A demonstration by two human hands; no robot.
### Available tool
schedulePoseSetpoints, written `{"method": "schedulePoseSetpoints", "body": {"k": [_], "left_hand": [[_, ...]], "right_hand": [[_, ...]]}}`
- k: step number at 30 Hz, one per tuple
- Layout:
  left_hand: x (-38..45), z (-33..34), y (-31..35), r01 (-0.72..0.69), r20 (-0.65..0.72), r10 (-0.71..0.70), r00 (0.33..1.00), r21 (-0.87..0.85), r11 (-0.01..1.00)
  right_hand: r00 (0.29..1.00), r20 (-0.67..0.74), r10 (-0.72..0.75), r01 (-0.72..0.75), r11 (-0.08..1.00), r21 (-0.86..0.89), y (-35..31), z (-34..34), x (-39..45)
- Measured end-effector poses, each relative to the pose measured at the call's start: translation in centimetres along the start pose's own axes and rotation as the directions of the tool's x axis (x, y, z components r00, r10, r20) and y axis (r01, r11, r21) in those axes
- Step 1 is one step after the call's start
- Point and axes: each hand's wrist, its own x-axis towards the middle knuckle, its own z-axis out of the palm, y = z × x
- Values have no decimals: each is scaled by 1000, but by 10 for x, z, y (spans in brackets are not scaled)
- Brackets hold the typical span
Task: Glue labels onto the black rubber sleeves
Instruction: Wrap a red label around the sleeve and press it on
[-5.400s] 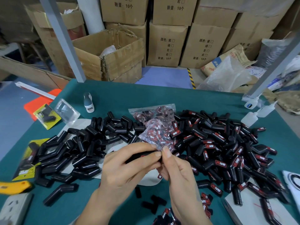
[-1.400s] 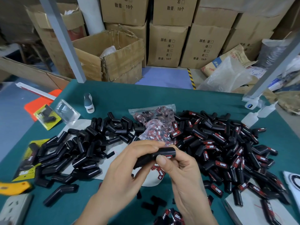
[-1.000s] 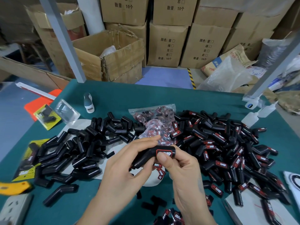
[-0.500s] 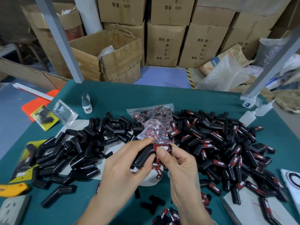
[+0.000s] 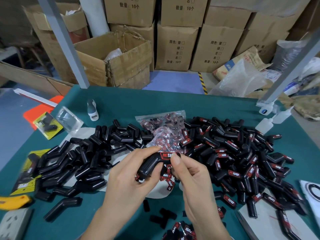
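My left hand (image 5: 131, 177) grips a bent black rubber sleeve (image 5: 152, 163) by its ribbed lower part. A red and black label (image 5: 167, 155) sits on the sleeve's upper end. My right hand (image 5: 188, 174) pinches that end, thumb pressed on the label's right side. A pile of plain sleeves (image 5: 81, 158) lies to the left. Labelled sleeves (image 5: 242, 163) are heaped on the right. A clear bag of loose labels (image 5: 164, 132) lies just behind my hands. Loose labels (image 5: 181, 229) are scattered near the front edge.
Glue bottles (image 5: 265, 124) stand at the back right and a small bottle (image 5: 92, 110) at the back left of the green table (image 5: 155, 101). A yellow cutter (image 5: 13, 201), power strip (image 5: 12, 224) and packaged cards (image 5: 48, 124) lie on the left. Cardboard boxes (image 5: 121, 59) stand behind.
The sleeve was turned in my hands so its labelled face now points up. My right thumb stays pressed on the label. The camera view shifted slightly.
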Motion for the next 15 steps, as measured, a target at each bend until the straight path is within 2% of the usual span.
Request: {"method": "schedulePoseSetpoints", "body": {"k": [5,10,15], "left_hand": [[2,-3,0,-14,43,15,999,-24,1000],[3,-1,-2,-86,22,87,996,-49,995],[3,0,-2,-147,-13,147,989,-81,986]], "right_hand": [[999,22,-32,33,998,-50,1,-4,-2],[997,2,75,-75,997,19,4,-5,0],[1000,17,-10,10,1000,-8,4,-4,-1]]}}
